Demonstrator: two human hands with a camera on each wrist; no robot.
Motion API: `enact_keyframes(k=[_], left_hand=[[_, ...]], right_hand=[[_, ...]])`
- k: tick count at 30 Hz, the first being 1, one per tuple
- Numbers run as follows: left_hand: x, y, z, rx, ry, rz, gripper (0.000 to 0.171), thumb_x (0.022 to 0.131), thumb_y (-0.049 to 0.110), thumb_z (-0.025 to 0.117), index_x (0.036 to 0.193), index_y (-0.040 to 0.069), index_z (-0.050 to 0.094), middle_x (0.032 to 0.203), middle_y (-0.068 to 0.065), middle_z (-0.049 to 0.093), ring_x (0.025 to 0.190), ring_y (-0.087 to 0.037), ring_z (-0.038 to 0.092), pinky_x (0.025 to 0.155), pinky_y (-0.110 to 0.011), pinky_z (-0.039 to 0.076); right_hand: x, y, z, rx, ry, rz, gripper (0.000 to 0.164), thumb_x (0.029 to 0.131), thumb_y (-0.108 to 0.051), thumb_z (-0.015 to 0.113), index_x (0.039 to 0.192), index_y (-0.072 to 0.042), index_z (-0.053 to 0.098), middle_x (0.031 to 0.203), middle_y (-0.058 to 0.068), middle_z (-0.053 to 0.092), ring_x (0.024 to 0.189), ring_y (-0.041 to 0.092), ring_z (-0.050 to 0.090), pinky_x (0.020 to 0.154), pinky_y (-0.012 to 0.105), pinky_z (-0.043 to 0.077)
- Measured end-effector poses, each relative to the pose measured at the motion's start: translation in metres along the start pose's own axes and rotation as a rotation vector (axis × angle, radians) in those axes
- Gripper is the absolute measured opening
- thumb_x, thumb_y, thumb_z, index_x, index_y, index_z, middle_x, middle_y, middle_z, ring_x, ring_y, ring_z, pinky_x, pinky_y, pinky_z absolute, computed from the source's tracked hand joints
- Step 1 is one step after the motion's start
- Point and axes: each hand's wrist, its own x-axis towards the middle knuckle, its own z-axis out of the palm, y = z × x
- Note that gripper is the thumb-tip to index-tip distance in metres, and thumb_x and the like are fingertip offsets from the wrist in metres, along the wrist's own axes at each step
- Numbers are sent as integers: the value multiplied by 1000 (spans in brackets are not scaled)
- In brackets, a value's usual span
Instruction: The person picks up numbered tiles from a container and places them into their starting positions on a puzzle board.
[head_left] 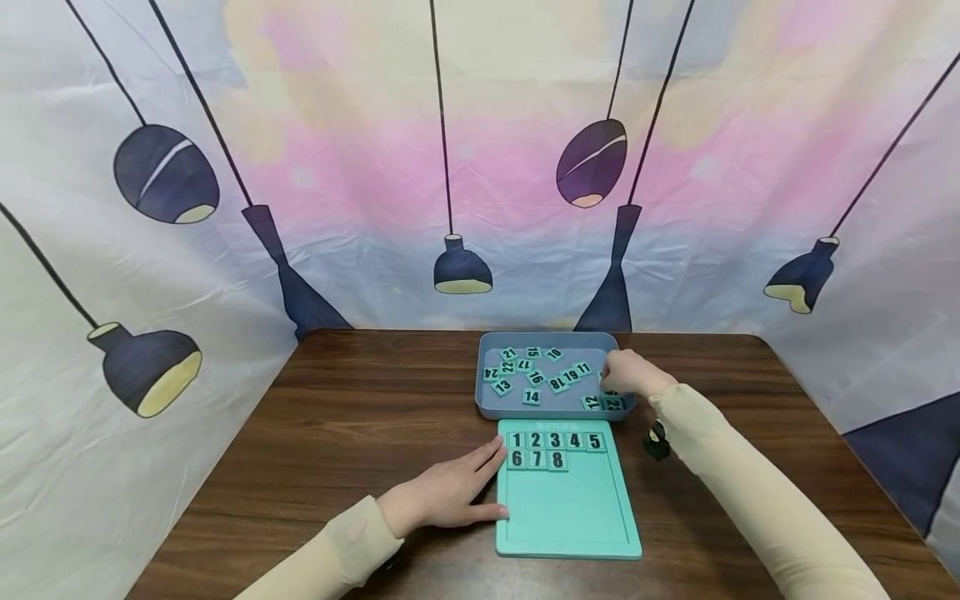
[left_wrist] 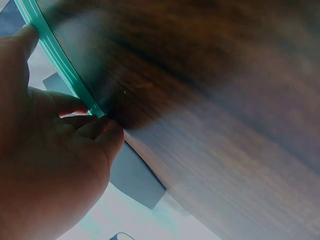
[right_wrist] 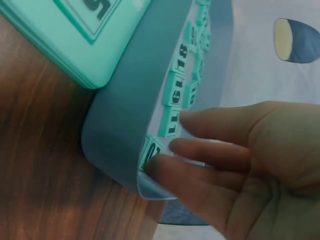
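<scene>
From where I sit, this reads as a small tabletop booth; whether it stands in a home, an office or a studio I can't tell. What shows it: a dark wood-grain table (head_left: 360, 417) fills the lower part of my head view, and a fabric backdrop (head_left: 517, 192) hangs beyond its far edge and outside its left and right edges. Creases run through the cloth, so the pendant lamps (head_left: 462, 268) are only flat navy prints on pastel pink, cream and blue.

Lamp-patterned cloth (head_left: 510, 283) behind brown table (head_left: 360, 417).
</scene>
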Motion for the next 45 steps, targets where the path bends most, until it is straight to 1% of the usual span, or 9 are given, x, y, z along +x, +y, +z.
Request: enact_keyframes(k=[7,14,19,25,30,32,34,41,45], left_hand=[[0,-1,3,-6,-7,-5,87,100,66,44,163,12,18,169,-6,11,149,-21,28,109,-39,42],[0,0,0,8,3,-3,87,100,66,44,163,11,19,169,-7,12,149,-22,29,109,-39,41],[-1,1,-1,7,1,-6,87,100,65,45,163,11,19,169,-7,12,149,-22,29,109,-39,42],[-1,0,0,12,6,-8,87,100,65,45,163,11,19,169,-7,13,149,-22,29,109,-40,42],[0,0,1,19,7,-7,87,100,66,44,163,11,19,169,-7,13,149,-22,29,109,-39,42],[0,0,1,20,7,-5,87,100,66,44,163,11,19,169,-7,13,149,-22,29,109,-39,42],[0,0,2,24,8,-4,87,100,66,44,163,11,19,169,-7,13,149,-22,29,109,-38,42],[0,0,2,23,10,-9,87,99,66,44,163,11,19,169,-7,13,149,-21,29,109,-39,41],[1,0,1,18,6,-9,87,99,66,44,162,11,20,169,-7,13,149,-21,29,109,-39,42]], right_hand=[[5,-6,9,-123,-30,28,47,92,1,62,60,-19,34,57,-4,23,54,12,21,54,29,26],[10,-6,10,-86,-34,32,48,88,11,53,61,-20,27,59,-4,15,56,13,12,54,30,20],[16,0,13,-35,-21,15,49,87,12,55,64,-19,24,60,-3,15,55,13,14,55,30,21],[24,1,17,-2,-29,17,36,90,6,62,66,-11,41,65,0,24,55,14,20,56,30,25],[27,-4,22,17,-25,35,4,91,2,67,88,3,67,83,9,59,63,15,44,62,31,41],[28,-6,24,21,-13,33,15,91,1,70,105,5,69,103,15,65,75,19,54,68,34,48],[28,-7,26,29,-10,32,17,90,1,71,107,5,68,108,17,65,79,22,56,71,35,49],[28,-7,27,17,11,-1,17,90,-3,73,105,4,68,107,15,65,83,23,56,75,40,50],[26,-6,23,30,47,-46,3,92,-2,70,91,1,71,86,6,64,73,18,52,78,44,48]])
